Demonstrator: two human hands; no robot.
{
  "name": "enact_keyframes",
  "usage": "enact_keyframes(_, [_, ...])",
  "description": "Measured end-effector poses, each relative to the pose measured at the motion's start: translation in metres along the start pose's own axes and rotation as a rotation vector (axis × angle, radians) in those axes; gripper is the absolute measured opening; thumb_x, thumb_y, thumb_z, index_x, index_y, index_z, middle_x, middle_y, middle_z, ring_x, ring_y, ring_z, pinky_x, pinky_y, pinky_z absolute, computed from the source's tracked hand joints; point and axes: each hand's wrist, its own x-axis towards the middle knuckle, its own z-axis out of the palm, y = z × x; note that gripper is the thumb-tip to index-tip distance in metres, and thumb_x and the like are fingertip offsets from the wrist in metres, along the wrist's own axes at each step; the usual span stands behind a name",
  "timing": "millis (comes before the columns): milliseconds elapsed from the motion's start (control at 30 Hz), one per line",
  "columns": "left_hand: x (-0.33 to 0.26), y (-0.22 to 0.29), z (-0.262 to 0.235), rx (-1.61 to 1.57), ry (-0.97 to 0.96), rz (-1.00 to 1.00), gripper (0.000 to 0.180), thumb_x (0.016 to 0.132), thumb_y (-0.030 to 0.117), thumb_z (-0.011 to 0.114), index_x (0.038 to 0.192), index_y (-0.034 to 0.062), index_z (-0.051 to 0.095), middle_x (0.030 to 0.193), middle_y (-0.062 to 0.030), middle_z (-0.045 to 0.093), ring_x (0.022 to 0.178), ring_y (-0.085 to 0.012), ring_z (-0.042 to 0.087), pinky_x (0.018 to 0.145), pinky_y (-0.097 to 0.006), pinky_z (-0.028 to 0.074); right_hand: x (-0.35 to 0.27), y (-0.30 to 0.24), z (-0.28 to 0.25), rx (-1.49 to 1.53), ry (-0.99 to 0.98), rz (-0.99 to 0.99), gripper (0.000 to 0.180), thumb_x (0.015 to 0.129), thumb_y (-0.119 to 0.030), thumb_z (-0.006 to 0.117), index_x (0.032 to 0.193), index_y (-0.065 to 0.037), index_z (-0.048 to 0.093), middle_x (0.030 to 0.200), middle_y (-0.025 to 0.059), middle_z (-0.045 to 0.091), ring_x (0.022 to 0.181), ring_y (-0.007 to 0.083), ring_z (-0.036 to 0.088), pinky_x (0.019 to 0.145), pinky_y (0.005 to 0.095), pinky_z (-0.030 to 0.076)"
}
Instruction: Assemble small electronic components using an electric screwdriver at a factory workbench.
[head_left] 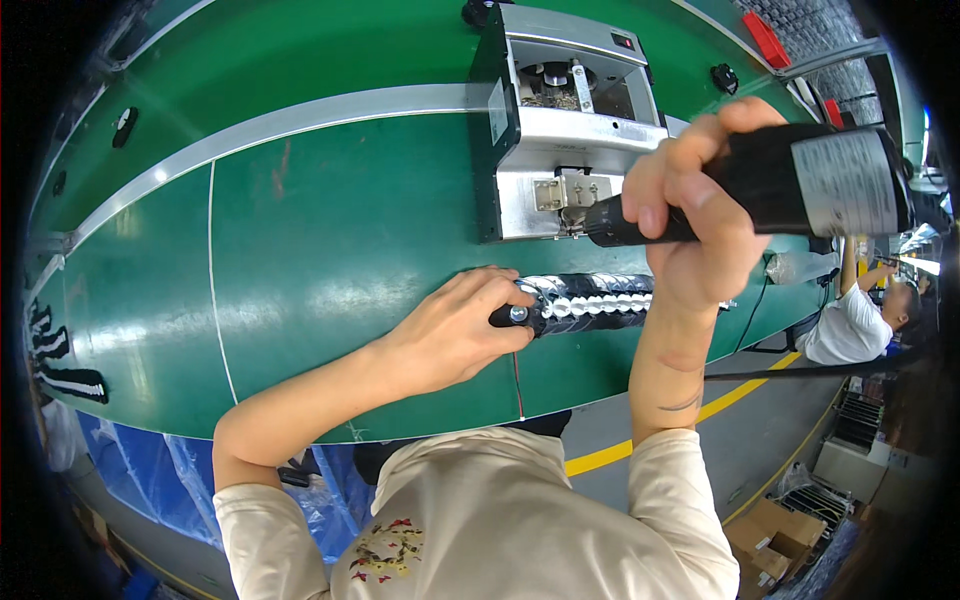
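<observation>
My right hand (700, 205) is wrapped around a black electric screwdriver (765, 175) with a pale label on its body. The screwdriver lies nearly level, its nose against the front outlet of a metal screw feeder (500, 190); the bit's tip is hard to make out. A long black part (590, 322) with a row of white and silver pieces along it rests on the green bench. My left hand (450, 325) grips its left end, thumb and fingers closed around it. My right forearm covers the part's other end.
The green bench (300, 240) has a metal rail (300, 125) along its back. Black parts with white strips (75, 385) lie at the far left. A clear plastic bag (800, 266) sits to the right, near a person in white (850, 330). Cardboard boxes (775, 540) stand on the floor.
</observation>
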Motion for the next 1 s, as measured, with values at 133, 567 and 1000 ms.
enact_keyframes(133, [-0.002, -0.001, 0.001, -0.002, -0.016, -0.006, 0.016, 0.072, 0.007, 0.068, 0.087, 0.01, 0.064, 0.112, -0.0098, 0.054, 0.111, -0.0341, 0.053, 0.091, -0.043, 0.048, -0.001, -0.008, 0.001, 0.047, -0.008, -0.023, 0.049, 0.074, -0.005, 0.048, 0.123, -0.002, 0.044, 0.069, 0.0077, 0.047, 0.045, 0.0149, 0.044, 0.047, 0.0336, 0.042])
enact_keyframes(567, [-0.003, 0.0, -0.002, -0.005, -0.006, -0.013, 0.014, 0.074, 0.007, 0.069, 0.088, 0.0098, 0.066, 0.111, -0.0094, 0.055, 0.111, -0.0335, 0.054, 0.091, -0.043, 0.048, 0.054, -0.035, -0.043, 0.407, -0.067, -0.207, 0.031, 0.083, -0.017, 0.049, 0.114, -0.011, 0.047, 0.071, 0.0028, 0.046, 0.057, 0.0143, 0.046, 0.059, 0.0337, 0.041])
enact_keyframes(1000, [-0.003, -0.001, 0.002, 0.011, 0.005, 0.011, 0.013, 0.076, 0.009, 0.073, 0.088, 0.0105, 0.069, 0.109, -0.01, 0.055, 0.11, -0.0345, 0.056, 0.088, -0.043, 0.05, 0.044, -0.04, -0.043, 0.298, -0.041, -0.23, 0.048, 0.083, -0.013, 0.049, 0.129, -0.007, 0.037, 0.074, 0.0064, 0.048, 0.054, 0.0164, 0.047, 0.056, 0.0387, 0.044])
